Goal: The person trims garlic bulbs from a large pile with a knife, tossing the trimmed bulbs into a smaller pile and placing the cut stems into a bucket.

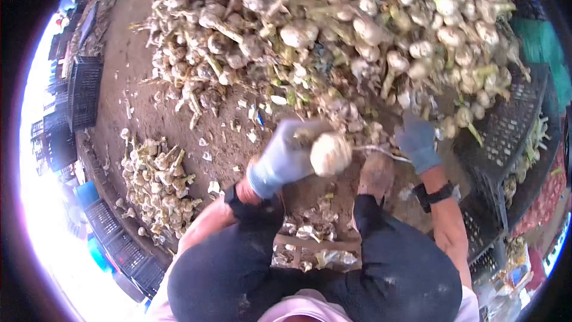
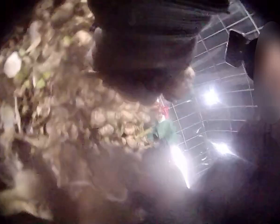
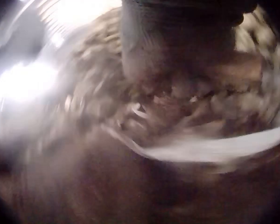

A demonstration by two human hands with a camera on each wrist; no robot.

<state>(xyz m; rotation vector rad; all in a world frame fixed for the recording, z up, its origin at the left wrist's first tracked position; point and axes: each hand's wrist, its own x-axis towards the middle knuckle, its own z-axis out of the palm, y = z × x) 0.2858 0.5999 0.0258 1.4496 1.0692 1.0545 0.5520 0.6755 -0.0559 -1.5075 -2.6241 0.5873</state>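
Note:
My left hand [image 1: 289, 158], in a pale grey glove, holds a whitish garlic bulb [image 1: 331, 154] in front of my knees. The bulb's round end faces right, and its stem side is hidden by the hand. To the right, my gloved right hand [image 1: 419, 144] grips a curved knife [image 1: 400, 158]. Its thin blade points left toward the bulb, while the handle is hidden in the glove. In the right wrist view the curved blade [image 3: 214, 148] shows as a bright blurred band. A large heap of garlic bulbs [image 1: 298, 33] with stems lies just beyond both hands.
A smaller pile of garlic [image 1: 158, 182] lies on the dirt floor at left. Black plastic crates [image 1: 506, 122] stand close at my right, with more crates [image 1: 86, 92] at far left. Garlic scraps [image 1: 313, 229] litter the ground between my legs, near my foot [image 1: 376, 176].

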